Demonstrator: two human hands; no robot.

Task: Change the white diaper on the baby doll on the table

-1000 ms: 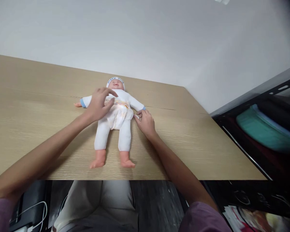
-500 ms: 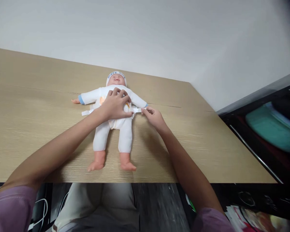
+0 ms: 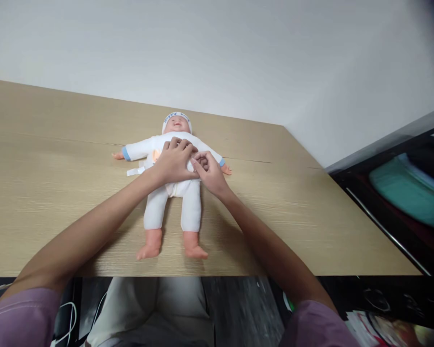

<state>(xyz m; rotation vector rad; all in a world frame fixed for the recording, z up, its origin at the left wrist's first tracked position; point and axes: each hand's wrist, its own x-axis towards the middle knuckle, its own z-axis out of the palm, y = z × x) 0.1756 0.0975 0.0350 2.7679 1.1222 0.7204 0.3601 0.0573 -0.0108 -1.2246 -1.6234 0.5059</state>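
A baby doll (image 3: 191,212) in a white suit and printed headband lies on its back, feet toward me. Around its waist is a white diaper (image 3: 174,189) with an orange print. My left hand (image 3: 175,161) rests over the diaper's front with fingers spread, pressing on it. Right beside it, at the doll's hip on the right, my right hand (image 3: 209,171) has its fingers pinched together against the diaper front. The tab in those fingers is mostly hidden. On the left side another diaper tab (image 3: 134,171) sticks out loose over the table.
The doll lies on a wooden table (image 3: 292,202) that meets a pale wall (image 3: 217,58) at the back. Right of the table stands a dark shelf with a teal item (image 3: 408,190). Papers (image 3: 369,327) and white cables (image 3: 70,318) are below the front edge.
My right hand has moved left and inward, bringing the stretched-out tab over onto the diaper's front. The left hand stays on the diaper.
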